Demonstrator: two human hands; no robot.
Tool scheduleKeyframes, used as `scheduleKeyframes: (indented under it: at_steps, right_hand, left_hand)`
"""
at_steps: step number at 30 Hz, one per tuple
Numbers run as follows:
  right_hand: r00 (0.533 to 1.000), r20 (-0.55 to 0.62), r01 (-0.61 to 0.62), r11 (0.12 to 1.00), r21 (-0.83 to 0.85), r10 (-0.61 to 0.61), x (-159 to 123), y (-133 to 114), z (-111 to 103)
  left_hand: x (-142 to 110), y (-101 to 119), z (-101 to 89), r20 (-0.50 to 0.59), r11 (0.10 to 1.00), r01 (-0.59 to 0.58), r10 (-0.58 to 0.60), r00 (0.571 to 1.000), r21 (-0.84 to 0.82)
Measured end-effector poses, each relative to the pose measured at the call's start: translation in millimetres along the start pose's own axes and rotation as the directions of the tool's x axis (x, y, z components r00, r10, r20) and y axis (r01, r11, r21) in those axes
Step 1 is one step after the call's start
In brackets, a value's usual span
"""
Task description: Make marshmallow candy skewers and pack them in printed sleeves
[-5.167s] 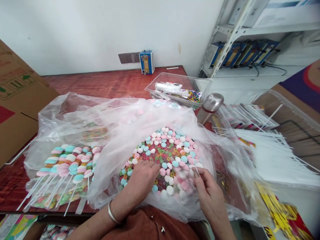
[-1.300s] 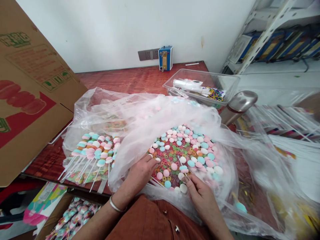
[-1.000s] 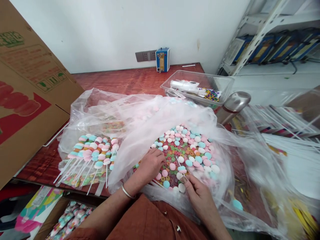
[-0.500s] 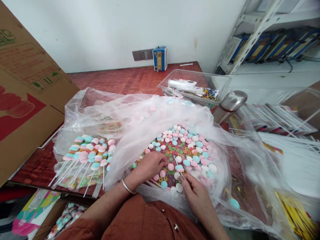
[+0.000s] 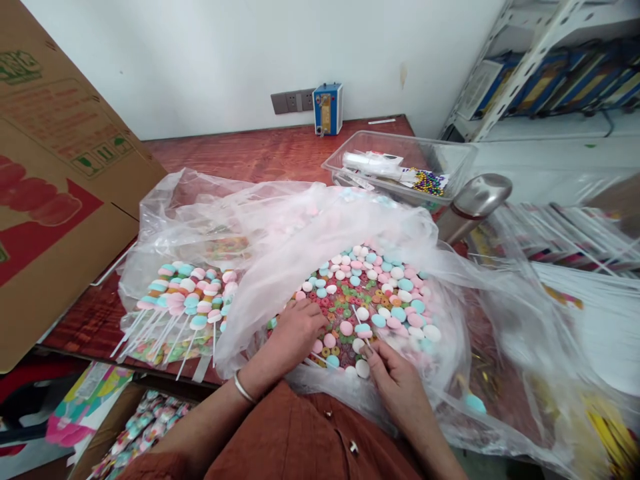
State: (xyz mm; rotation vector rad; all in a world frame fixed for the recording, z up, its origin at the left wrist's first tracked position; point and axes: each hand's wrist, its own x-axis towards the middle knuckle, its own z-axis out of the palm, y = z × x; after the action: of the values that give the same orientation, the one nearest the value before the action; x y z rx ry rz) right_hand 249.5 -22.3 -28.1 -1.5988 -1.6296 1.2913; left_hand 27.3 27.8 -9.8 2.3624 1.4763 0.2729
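My right hand pinches a thin white stick with a blue and a pink marshmallow threaded on it. The stick leans over a spread of candies on clear plastic. My left hand is on the left part of this spread, its fingers bent down among small gummy rings. Its fingertips are hidden, so whatever they hold does not show. Loose white, pink and blue marshmallows lie around the rings. To the left, finished-looking candy skewers lie side by side, their sticks pointing towards me.
Crumpled clear plastic covers much of the red-brown table. Behind stand a clear tub and a steel flask. A cardboard box is at left, and a box of wrapped candy sits below the table edge.
My left hand has shifted a little to the left over the gummy rings, its fingers now lower. My right hand still holds the stick in nearly the same place. The view has tilted slightly.
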Motion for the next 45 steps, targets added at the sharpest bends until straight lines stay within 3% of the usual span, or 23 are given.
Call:
scheduleKeyframes:
  at_steps: [3, 6, 8, 11, 13, 15, 19, 26, 31, 34, 37, 45]
  right_hand:
    - [1.000, -0.021, 0.014, 1.000, -0.025, -0.014, -1, 1, -1]
    - [0.998, -0.048, 0.037, 0.997, -0.071, -0.041, -5, -3, 1]
    - [0.997, -0.041, 0.068, 0.995, -0.078, -0.071, -9, -10, 5]
    - [0.993, 0.060, 0.109, 0.992, -0.058, -0.106, -12, -24, 17]
    - [0.991, 0.096, 0.099, 0.992, -0.074, -0.092, -9, -30, 24]
    - [0.997, 0.046, 0.058, 0.992, -0.111, -0.053, -5, -30, 27]
    - [0.998, -0.065, 0.010, 0.990, -0.141, -0.019, 0, -20, 23]
    - [0.999, -0.044, 0.019, 0.993, -0.114, -0.025, -6, -14, 22]
    - [0.999, -0.040, 0.006, 0.998, -0.059, -0.009, -7, -14, 23]
    - [0.999, -0.035, -0.005, 1.000, -0.011, 0.004, -8, -13, 21]
    - [0.999, -0.033, -0.015, 1.000, 0.012, 0.015, -9, -12, 20]
    - [0.999, -0.047, -0.004, 0.998, 0.070, 0.007, -10, -14, 21]
  left_hand:
    - [-4, -3, 0.1, -0.154, 0.973, 0.138, -0.167, 0.974, -0.183]
    - [-15, -4, -6.3, -0.232, 0.944, 0.128, -0.204, 0.951, -0.305]
    - [-27, -1, -9.1, -0.199, 0.966, 0.036, -0.089, 0.976, -0.257]
    - [-50, 5, -6.4, -0.093, 0.992, -0.084, 0.076, 0.993, -0.089]
    - [-61, 8, -1.4, -0.065, 0.997, -0.071, 0.071, 0.995, 0.003]
    - [-66, 9, 3.9, -0.101, 0.999, -0.013, 0.018, 0.995, 0.048]
    - [-51, 6, 9.8, -0.172, 0.996, 0.012, 0.003, 0.985, 0.087]
    - [-13, 4, 3.1, 0.024, 0.972, -0.118, 0.116, 0.993, 0.202]
    - [-12, 5, 0.8, 0.018, 0.976, -0.099, 0.098, 0.995, 0.195]
    - [-17, 9, -0.4, -0.014, 0.999, -0.046, 0.046, 0.999, 0.017]
    - [-21, 15, 1.9, 0.079, 0.984, -0.013, 0.028, 0.996, -0.180]
    - [-15, 12, 12.3, 0.152, 0.994, -0.109, 0.110, 0.982, -0.012]
